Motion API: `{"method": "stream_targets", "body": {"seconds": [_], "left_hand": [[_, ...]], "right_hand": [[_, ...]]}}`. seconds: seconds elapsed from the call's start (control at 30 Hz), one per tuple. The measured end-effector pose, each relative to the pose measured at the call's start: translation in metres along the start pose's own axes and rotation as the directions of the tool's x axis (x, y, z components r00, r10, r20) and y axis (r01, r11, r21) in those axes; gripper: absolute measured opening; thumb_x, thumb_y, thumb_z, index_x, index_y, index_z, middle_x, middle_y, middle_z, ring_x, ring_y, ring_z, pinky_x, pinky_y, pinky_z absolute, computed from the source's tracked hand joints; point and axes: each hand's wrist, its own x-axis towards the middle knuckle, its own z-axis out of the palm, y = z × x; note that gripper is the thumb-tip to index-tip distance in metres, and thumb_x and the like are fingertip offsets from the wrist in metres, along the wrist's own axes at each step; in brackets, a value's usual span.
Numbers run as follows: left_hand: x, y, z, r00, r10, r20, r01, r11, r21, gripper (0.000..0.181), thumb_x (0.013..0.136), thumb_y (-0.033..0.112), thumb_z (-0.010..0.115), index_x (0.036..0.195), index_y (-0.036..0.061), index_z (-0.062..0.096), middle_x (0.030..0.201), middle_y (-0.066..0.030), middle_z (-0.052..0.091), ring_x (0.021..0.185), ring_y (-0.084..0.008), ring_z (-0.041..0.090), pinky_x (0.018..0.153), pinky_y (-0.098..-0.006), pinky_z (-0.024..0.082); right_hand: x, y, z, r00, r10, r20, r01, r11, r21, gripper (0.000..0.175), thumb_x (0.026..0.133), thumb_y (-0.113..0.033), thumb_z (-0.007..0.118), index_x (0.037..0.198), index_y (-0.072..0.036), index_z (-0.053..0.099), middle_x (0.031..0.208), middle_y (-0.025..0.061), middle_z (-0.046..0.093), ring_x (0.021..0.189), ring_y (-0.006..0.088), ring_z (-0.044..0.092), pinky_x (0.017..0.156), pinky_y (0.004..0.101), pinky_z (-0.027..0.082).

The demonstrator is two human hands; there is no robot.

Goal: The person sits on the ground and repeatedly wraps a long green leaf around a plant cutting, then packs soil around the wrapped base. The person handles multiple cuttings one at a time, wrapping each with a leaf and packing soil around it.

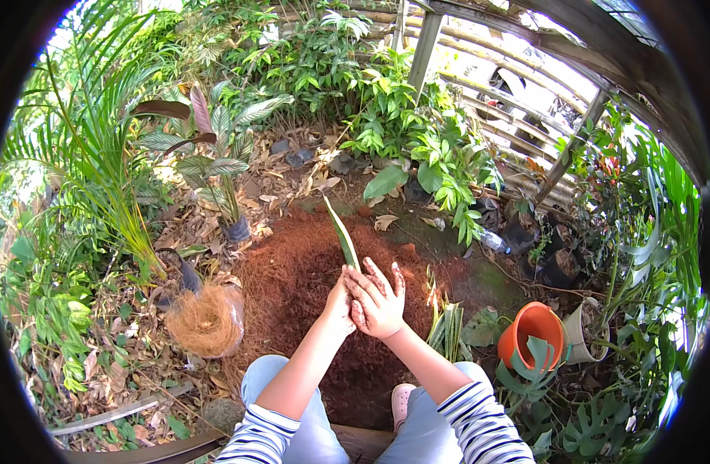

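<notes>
A long green snake plant leaf (342, 235) with a pale edge points up and away from my joined hands. My left hand (337, 304) is closed around its lower end. Laid across the left one is my right hand (381, 301), its soil-stained fingers spread somewhat. The leaf's base is hidden between the palms, so whether the right hand also grips it is unclear. Below both hands lies a mound of dark reddish-brown soil (355, 362), with loose coconut fibre (268, 261) along its left side. More snake plant leaves (448, 327) stand just right of my right forearm.
At left is a clear bag of coconut fibre (203, 322). An orange pot (509, 333) and a whitish pot (576, 336) lie tilted at right. A plastic bottle (494, 239) rests near black plant bags (558, 269). A bamboo fence (500, 95) runs behind.
</notes>
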Motion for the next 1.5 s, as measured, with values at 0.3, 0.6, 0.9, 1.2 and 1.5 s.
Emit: {"method": "stream_targets", "body": {"seconds": [0.3, 0.6, 0.9, 1.2, 1.5], "left_hand": [[-0.003, 0.005, 0.005, 0.992, 0.060, -0.113, -0.055, 0.997, 0.047, 0.026, 0.091, 0.036, 0.041, 0.096, 0.0123, 0.050, 0.087, -0.0017, 0.055, 0.080, -0.0125, 0.056, 0.069, -0.0275, 0.049], [0.005, 0.008, 0.004, 0.893, 0.443, -0.080, -0.405, 0.869, 0.286, 0.034, 0.093, 0.030, 0.029, 0.081, 0.0073, 0.050, 0.070, -0.0034, 0.052, 0.064, -0.0138, 0.051, 0.059, -0.0289, 0.042], [0.001, 0.008, 0.007, 0.852, 0.514, -0.100, -0.438, 0.805, 0.401, 0.032, 0.092, 0.029, 0.030, 0.079, 0.0073, 0.049, 0.067, -0.0005, 0.050, 0.056, -0.0100, 0.049, 0.049, -0.0250, 0.041], [-0.002, 0.008, 0.015, 0.861, 0.483, -0.162, -0.405, 0.842, 0.357, 0.040, 0.094, 0.035, 0.029, 0.073, 0.0076, 0.049, 0.063, 0.0004, 0.049, 0.053, -0.0091, 0.047, 0.049, -0.0255, 0.040], [-0.002, -0.001, 0.009, 0.973, 0.166, -0.158, -0.143, 0.979, 0.147, 0.030, 0.092, 0.036, 0.036, 0.085, 0.0092, 0.048, 0.069, -0.0014, 0.051, 0.059, -0.0104, 0.053, 0.047, -0.0239, 0.045]], "right_hand": [[-0.002, -0.001, 0.002, 0.994, -0.027, 0.108, 0.033, 0.998, -0.058, 0.041, 0.080, -0.028, 0.046, 0.116, -0.008, 0.052, 0.126, 0.0071, 0.046, 0.124, 0.0226, 0.036, 0.103, 0.0518, 0.012], [0.013, 0.002, -0.005, 0.939, 0.332, 0.091, -0.342, 0.867, 0.362, 0.043, 0.075, -0.022, 0.055, 0.116, -0.009, 0.051, 0.129, 0.0156, 0.038, 0.118, 0.0333, 0.037, 0.098, 0.0449, 0.027], [0.009, -0.007, 0.002, 0.969, 0.241, -0.047, -0.220, 0.938, 0.267, 0.038, 0.072, -0.011, 0.061, 0.110, -0.010, 0.057, 0.121, 0.0162, 0.047, 0.107, 0.0318, 0.048, 0.088, 0.0398, 0.040], [0.006, -0.008, 0.002, 0.975, 0.219, -0.044, -0.202, 0.948, 0.248, 0.035, 0.074, -0.012, 0.060, 0.109, -0.011, 0.059, 0.119, 0.0143, 0.049, 0.104, 0.0295, 0.050, 0.087, 0.0391, 0.040], [0.004, 0.001, 0.000, 0.999, -0.010, -0.041, 0.015, 0.992, 0.122, 0.034, 0.074, -0.013, 0.048, 0.105, -0.005, 0.060, 0.115, 0.0102, 0.053, 0.102, 0.0296, 0.052, 0.083, 0.0406, 0.042]]}}
